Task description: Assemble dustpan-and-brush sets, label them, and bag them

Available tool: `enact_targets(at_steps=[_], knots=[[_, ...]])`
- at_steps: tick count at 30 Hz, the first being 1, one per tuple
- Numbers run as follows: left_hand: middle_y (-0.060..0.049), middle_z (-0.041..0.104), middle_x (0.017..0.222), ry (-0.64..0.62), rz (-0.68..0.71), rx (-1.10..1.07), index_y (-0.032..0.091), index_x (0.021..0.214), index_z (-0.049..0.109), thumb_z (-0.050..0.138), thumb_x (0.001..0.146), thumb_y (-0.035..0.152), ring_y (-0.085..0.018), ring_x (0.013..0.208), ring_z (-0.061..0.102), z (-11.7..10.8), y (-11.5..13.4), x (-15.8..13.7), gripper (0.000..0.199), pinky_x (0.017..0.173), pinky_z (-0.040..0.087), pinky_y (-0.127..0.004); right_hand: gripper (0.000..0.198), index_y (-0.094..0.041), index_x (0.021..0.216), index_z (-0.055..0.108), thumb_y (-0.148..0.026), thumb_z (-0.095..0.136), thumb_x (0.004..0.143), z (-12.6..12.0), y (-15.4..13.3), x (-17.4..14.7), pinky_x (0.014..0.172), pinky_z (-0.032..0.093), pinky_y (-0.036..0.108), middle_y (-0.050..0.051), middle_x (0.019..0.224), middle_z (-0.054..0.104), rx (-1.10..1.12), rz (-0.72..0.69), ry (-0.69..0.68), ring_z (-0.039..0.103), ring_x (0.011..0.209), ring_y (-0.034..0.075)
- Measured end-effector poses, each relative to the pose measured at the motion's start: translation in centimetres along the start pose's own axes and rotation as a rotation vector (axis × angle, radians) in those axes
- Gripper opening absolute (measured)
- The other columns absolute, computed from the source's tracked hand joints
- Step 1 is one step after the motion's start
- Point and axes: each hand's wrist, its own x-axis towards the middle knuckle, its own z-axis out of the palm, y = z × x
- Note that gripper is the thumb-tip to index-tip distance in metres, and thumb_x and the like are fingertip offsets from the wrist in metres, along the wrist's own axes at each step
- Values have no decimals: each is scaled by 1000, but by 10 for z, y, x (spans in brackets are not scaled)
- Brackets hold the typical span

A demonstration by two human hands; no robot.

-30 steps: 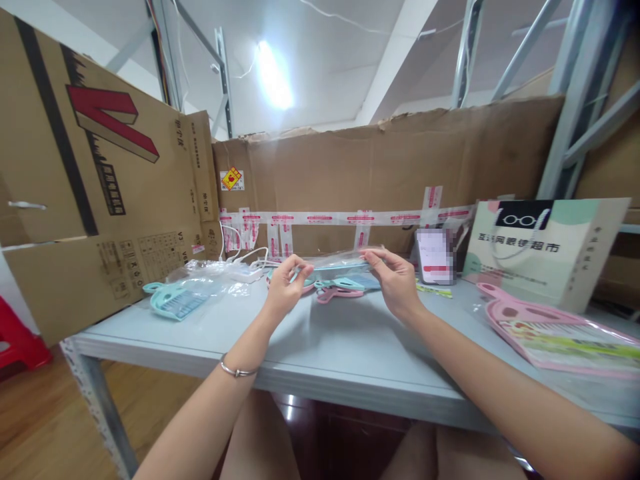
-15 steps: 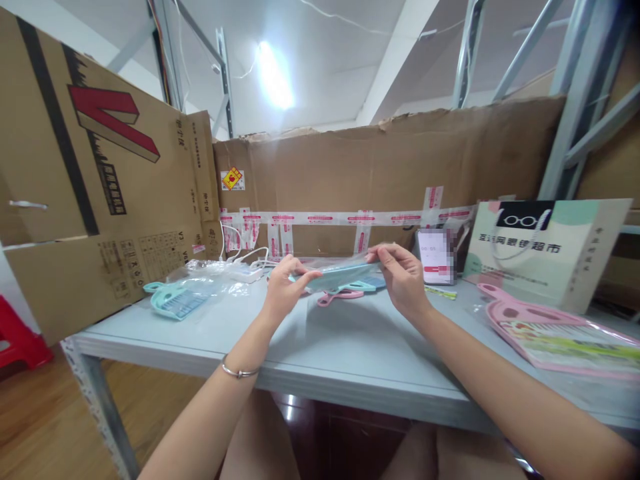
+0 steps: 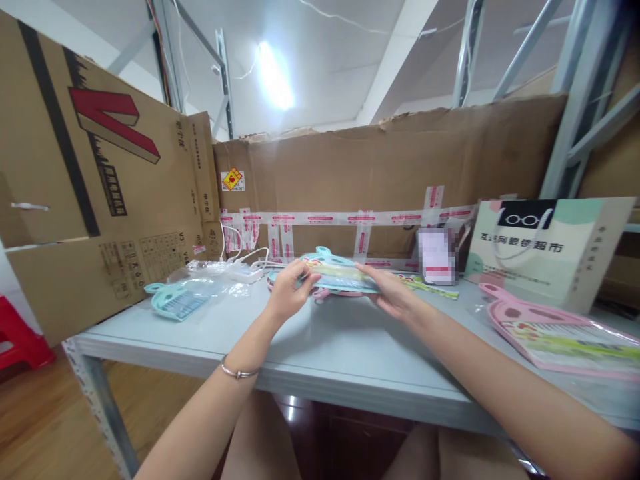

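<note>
A light blue mini dustpan set [image 3: 345, 272] with a yellow-green printed label is held up above the table between my two hands. My left hand [image 3: 291, 288] grips its left end, thumb on the near side. At the right end, my right hand [image 3: 393, 290] pinches the edge with thumb on top and fingers beneath. Behind and below it lie a pink dustpan piece [image 3: 333, 294] and other pieces, partly hidden. A blue dustpan [image 3: 179, 301] rests at the table's left, and a larger pink dustpan set [image 3: 555, 333] in clear plastic lies at the right.
Clear plastic bags [image 3: 215, 275] and a white power strip [image 3: 245, 272] sit at the back left. A phone [image 3: 436, 257] leans at the back beside a paper bag [image 3: 530, 253]. Cardboard walls [image 3: 340, 173] close off the table's [image 3: 300, 347] back and left.
The blue dustpan set has tipped so its labelled face shows, its handle now pointing up and back. My right hand has lowered and shifted its grip. A printed strip behind it shows more.
</note>
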Motion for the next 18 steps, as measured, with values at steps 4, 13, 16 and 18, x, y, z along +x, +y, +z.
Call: enact_targets(at_steps=[4,13,16,18], knots=[[0,48,66,23,103,39,20,61,38,51,81,26,-14,68,45,-2,-3,1,25,69,38,-27,52,-16,94,60,-58,67,64,5,-12,-7,72,54,41,13,97,67,105,14,-99,64,87,26],[-10,47,112,158,53,152,19,63,42,56,75,19,-22,118,43,-4,-6,1,18,101,32,-38,85,-28,126,36,-37,81,54,5,-9,-8,100,40,45,8,133,45,-31,-314,3,45,122,27],[-12,41,124,145,-103,124,18,68,43,60,73,22,-25,129,31,-2,-9,1,19,105,28,-41,86,-31,130,28,-37,77,60,6,-9,-8,94,45,46,8,128,49,23,-310,-3,50,115,26],[-13,40,127,151,-249,37,19,76,42,66,69,22,-27,131,29,-1,-10,1,25,103,30,-43,90,-31,133,22,-36,76,61,5,-7,-7,93,46,46,8,123,53,38,-292,-5,53,111,26]])
